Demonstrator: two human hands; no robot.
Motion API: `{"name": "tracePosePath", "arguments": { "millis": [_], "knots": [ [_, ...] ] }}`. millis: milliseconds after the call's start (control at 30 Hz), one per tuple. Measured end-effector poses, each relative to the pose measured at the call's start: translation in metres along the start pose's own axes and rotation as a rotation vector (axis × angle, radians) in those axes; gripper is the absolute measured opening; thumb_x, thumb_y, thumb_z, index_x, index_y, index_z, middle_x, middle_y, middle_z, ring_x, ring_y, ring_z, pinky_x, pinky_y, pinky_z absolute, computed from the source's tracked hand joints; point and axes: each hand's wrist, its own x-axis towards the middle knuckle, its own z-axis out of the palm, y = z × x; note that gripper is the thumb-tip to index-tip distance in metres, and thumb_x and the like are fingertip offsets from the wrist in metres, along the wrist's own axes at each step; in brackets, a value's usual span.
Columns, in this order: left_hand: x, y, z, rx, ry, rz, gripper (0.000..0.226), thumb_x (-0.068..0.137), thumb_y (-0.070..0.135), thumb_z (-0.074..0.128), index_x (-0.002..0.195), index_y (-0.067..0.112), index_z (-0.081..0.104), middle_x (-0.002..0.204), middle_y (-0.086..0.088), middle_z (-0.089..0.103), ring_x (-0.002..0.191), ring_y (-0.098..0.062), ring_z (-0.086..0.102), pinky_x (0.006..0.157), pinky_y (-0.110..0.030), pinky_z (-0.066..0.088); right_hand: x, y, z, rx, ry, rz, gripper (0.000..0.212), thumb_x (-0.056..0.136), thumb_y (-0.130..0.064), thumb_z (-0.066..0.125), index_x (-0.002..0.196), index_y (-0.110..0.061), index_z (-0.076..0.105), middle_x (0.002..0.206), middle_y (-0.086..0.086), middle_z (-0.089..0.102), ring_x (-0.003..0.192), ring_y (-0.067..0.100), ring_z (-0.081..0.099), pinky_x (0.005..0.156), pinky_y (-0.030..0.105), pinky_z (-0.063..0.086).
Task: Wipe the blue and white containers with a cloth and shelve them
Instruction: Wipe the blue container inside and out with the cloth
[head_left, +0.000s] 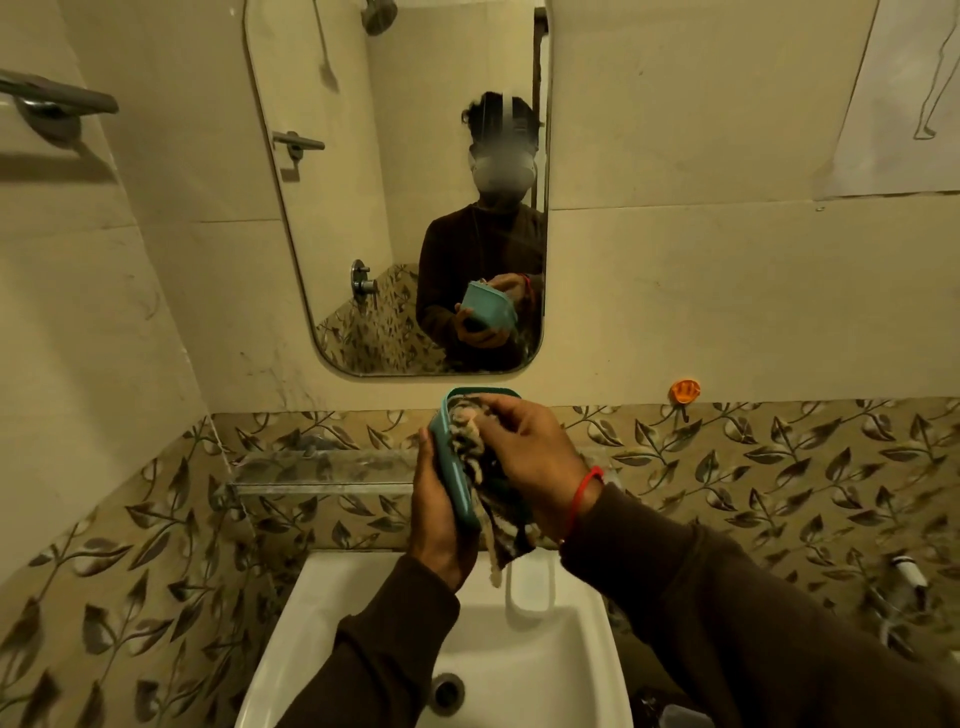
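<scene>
Two walls meet at the left of a bathroom, pale tile above and a band of leaf-patterned tile (779, 467) below. Centred on the far wall hangs a tall mirror (322, 218) with rounded corners, reflecting the person in a dark top holding the same container. Below it, a white sink (587, 649) juts out from the wall, its drain (447, 693) visible near the bottom edge. Between mirror and sink, a narrow glass shelf (322, 475) is fixed to the patterned tile. Both arms in dark brown sleeves reach up from the bottom edge and meet above the sink, in front of the shelf. The left hand (441, 519) is clenched around the back and lower edge of a blue container (454, 467), holding it tilted on its side with the opening facing right. The right hand (524, 462), a red thread bracelet (584, 496) at its wrist, grips a mottled cloth (470, 441) and presses it into the container's opening; the cloth's loose end hangs down below both hands. A small orange hook (685, 391) sticks to the wall at the right, well apart from the hands.
</scene>
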Motion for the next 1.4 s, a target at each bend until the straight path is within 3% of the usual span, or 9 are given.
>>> {"name": "tracePosePath", "arguments": {
  "millis": [133, 233, 433, 633, 900, 1000, 1200, 1300, 1400],
  "knots": [
    [0.0, 0.004, -0.011, -0.023, 0.02, -0.055, 0.065, 0.092, 0.068, 0.044, 0.119, 0.017, 0.074, 0.125, -0.02, 0.071, 0.111, -0.036, 0.07, 0.079, -0.051, 0.061, 0.0, 0.005, -0.015, -0.869, -0.299, -0.236, 0.032, 0.093, -0.024, 0.057, 0.125, -0.02, 0.058, 0.118, 0.005, 0.067, 0.106, 0.02, 0.062, 0.094, 0.038, 0.051],
    [-0.006, 0.004, -0.009, -0.064, 0.025, -0.08, 0.066, 0.091, 0.067, 0.048, 0.118, 0.014, 0.074, 0.125, -0.022, 0.07, 0.11, -0.038, 0.07, 0.076, -0.049, 0.061, 0.003, 0.008, -0.016, -1.189, -0.447, -0.401, 0.039, 0.092, -0.029, 0.057, 0.13, -0.018, 0.053, 0.122, 0.01, 0.062, 0.109, 0.026, 0.056, 0.095, 0.042, 0.048],
    [-0.007, 0.007, -0.001, -0.031, 0.011, -0.057, 0.058, 0.095, 0.065, 0.044, 0.129, 0.024, 0.067, 0.125, -0.018, 0.071, 0.112, -0.036, 0.069, 0.077, -0.049, 0.061, 0.012, -0.002, -0.02, -1.826, -0.188, -0.681, 0.069, 0.085, -0.04, 0.062, 0.144, -0.025, 0.031, 0.142, 0.007, 0.044, 0.124, 0.037, 0.035, 0.095, 0.05, 0.032],
    [-0.008, 0.012, -0.006, 0.139, 0.02, 0.035, 0.063, 0.096, 0.065, 0.042, 0.141, 0.023, 0.054, 0.135, -0.02, 0.064, 0.124, -0.038, 0.061, 0.102, -0.06, 0.048, 0.01, 0.003, -0.022, -1.91, -0.116, -0.578, 0.062, 0.083, -0.041, 0.062, 0.135, -0.013, 0.044, 0.129, 0.011, 0.055, 0.122, 0.04, 0.038, 0.096, 0.054, 0.027],
    [-0.011, 0.008, -0.005, 0.189, 0.074, 0.092, 0.063, 0.096, 0.062, 0.039, 0.143, 0.023, 0.052, 0.135, -0.021, 0.063, 0.123, -0.039, 0.061, 0.102, -0.066, 0.046, 0.0, 0.02, -0.012, -1.793, -0.14, -0.489, 0.041, 0.084, -0.047, 0.055, 0.108, -0.014, 0.061, 0.11, 0.008, 0.066, 0.114, 0.036, 0.043, 0.096, 0.053, 0.022],
    [-0.005, 0.016, -0.006, 0.215, 0.072, 0.141, 0.067, 0.094, 0.063, 0.038, 0.145, 0.021, 0.049, 0.136, -0.022, 0.061, 0.123, -0.04, 0.061, 0.099, -0.061, 0.051, -0.005, 0.028, -0.007, -1.694, -0.187, -0.432, 0.037, 0.086, -0.049, 0.051, 0.103, -0.018, 0.061, 0.102, 0.007, 0.066, 0.11, 0.035, 0.046, 0.097, 0.054, 0.022],
    [-0.006, 0.009, -0.012, 0.321, 0.105, 0.212, 0.068, 0.092, 0.061, 0.041, 0.14, 0.014, 0.054, 0.136, -0.026, 0.06, 0.125, -0.046, 0.057, 0.105, -0.071, 0.04, 0.001, 0.029, -0.013, -1.542, -0.338, -0.192, 0.036, 0.093, -0.047, 0.033, 0.081, -0.021, 0.055, 0.086, 0.003, 0.058, 0.095, 0.026, 0.048, 0.096, 0.05, 0.023],
    [-0.005, 0.007, -0.02, 0.252, 0.084, 0.161, 0.065, 0.097, 0.06, 0.038, 0.139, 0.014, 0.056, 0.136, -0.028, 0.059, 0.124, -0.046, 0.057, 0.105, -0.065, 0.044, 0.003, 0.028, -0.011, -1.401, -0.42, -0.145, 0.041, 0.095, -0.042, 0.033, 0.086, -0.015, 0.061, 0.089, 0.008, 0.061, 0.093, 0.028, 0.051, 0.09, 0.047, 0.027],
    [-0.007, 0.009, -0.024, 0.107, 0.019, 0.08, 0.07, 0.098, 0.061, 0.036, 0.142, 0.01, 0.053, 0.139, -0.03, 0.056, 0.123, -0.043, 0.058, 0.099, -0.052, 0.052, 0.004, 0.023, -0.009, -1.034, -0.462, -0.041, 0.04, 0.096, -0.035, 0.037, 0.094, -0.008, 0.066, 0.099, 0.013, 0.068, 0.095, 0.031, 0.061, 0.088, 0.049, 0.044]
  ]
}}
